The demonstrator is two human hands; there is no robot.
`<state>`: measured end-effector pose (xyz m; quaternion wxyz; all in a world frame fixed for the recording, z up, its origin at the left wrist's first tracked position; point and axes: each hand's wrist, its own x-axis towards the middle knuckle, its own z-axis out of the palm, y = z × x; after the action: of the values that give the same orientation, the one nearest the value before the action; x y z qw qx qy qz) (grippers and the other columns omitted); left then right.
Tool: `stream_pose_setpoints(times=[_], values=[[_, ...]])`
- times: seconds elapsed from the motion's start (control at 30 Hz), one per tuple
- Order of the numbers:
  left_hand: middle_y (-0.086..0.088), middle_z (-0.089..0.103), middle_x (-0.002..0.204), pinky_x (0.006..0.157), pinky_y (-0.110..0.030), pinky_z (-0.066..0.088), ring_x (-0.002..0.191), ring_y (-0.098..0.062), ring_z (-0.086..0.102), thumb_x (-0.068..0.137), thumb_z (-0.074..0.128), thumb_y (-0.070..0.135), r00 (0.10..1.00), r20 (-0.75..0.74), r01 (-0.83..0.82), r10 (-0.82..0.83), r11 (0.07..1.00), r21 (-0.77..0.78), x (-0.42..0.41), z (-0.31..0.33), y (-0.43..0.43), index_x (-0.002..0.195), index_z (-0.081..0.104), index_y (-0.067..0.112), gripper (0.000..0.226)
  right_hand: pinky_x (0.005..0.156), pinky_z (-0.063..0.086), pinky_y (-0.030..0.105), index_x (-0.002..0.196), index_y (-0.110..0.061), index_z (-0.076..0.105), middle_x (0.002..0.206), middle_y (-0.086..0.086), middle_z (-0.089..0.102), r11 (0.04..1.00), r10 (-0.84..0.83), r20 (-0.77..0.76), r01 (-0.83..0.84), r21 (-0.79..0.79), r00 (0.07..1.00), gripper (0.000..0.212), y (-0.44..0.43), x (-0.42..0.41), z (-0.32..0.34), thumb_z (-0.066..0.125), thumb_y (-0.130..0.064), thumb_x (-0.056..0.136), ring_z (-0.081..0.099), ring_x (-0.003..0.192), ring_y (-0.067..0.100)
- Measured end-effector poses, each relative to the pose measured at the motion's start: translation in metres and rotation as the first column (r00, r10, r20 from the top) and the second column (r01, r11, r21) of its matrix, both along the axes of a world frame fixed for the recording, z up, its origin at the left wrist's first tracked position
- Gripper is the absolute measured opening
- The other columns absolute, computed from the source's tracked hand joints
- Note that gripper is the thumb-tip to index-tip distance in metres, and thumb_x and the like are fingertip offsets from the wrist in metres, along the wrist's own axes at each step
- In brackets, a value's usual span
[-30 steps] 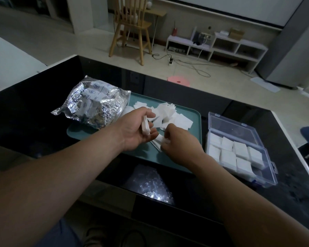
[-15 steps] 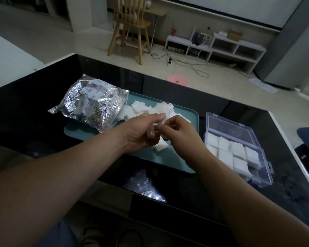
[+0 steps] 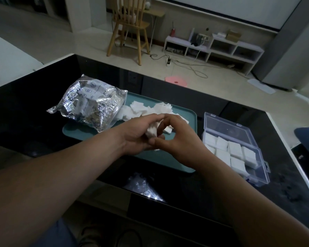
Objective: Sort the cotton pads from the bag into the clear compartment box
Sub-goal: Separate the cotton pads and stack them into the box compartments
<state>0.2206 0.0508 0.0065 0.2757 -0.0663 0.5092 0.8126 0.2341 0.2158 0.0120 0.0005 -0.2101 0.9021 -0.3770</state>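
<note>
On the far left of the black worktop [image 3: 21, 107], a crinkled silver foil bag [image 3: 89, 104] lies on its side, its open mouth resting over the left end of a teal tray [image 3: 161, 160]. Loose cotton pads [image 3: 137, 110] spill from the mouth across the back of the tray. Above the tray's middle, the left hand [image 3: 139, 133] curls its fingers round a small stack of pads [image 3: 152, 130]. The right hand [image 3: 179, 139] meets it from the other side, forefinger arched over the top and thumb below, pinching the same stack. To the right of the tray, just beside it, stands the clear compartment box [image 3: 262, 177] with its lid [image 3: 228, 129] tipped back. White pads [image 3: 235, 147] fill most of its visible compartments.
</note>
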Motion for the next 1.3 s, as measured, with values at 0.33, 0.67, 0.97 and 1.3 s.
stream_pose_setpoints(times=[0.33,0.67,0.97,1.3], values=[[-0.001,0.07,0.093,0.076,-0.026,0.057,0.083,-0.013,0.066,0.106,0.046,0.038,0.986,-0.093,0.148,-0.136,0.98,0.133,0.003,-0.001,0.002,0.114,0.07,0.014,0.035,0.085,0.044,0.007,0.097,-0.018,0.059,0.108,-0.009,0.071,0.996,-0.003,0.11,0.013,-0.091,0.994,0.037,0.021,0.002,0.007,0.09,-0.027,0.079,0.063,0.102,0.002],[-0.008,0.057,0.135,0.093,-0.037,0.057,0.124,-0.026,0.046,0.105,0.053,0.033,0.969,-0.133,0.231,-0.209,0.956,0.178,0.007,-0.001,0.018,0.145,0.052,0.007,0.047,0.074,0.048,0.007,0.109,-0.006,0.059,0.099,0.0,0.064,0.977,0.037,0.121,-0.01,-0.214,0.992,0.041,0.023,0.016,0.019,0.089,-0.008,0.08,0.063,0.082,-0.009],[-0.003,0.064,0.103,0.083,-0.028,0.057,0.094,-0.015,0.062,0.104,0.05,0.044,0.975,-0.09,0.22,-0.204,0.95,0.222,0.011,0.005,0.051,0.123,0.06,0.014,0.037,0.064,0.055,0.021,0.096,-0.021,0.054,0.092,-0.003,0.067,0.983,-0.05,0.092,0.066,-0.173,0.995,0.041,0.04,0.025,0.023,0.091,-0.016,0.079,0.068,0.074,0.004],[-0.001,0.055,0.082,0.07,-0.022,0.047,0.076,-0.012,0.048,0.102,0.039,0.062,0.967,-0.041,0.254,-0.251,0.946,0.201,0.02,0.014,0.09,0.081,0.076,0.02,0.06,0.06,0.042,0.018,0.091,-0.02,0.046,0.081,-0.003,0.059,0.992,-0.119,0.002,0.119,-0.047,0.993,0.045,0.073,0.036,0.02,0.089,-0.023,0.077,0.049,0.066,0.003]])
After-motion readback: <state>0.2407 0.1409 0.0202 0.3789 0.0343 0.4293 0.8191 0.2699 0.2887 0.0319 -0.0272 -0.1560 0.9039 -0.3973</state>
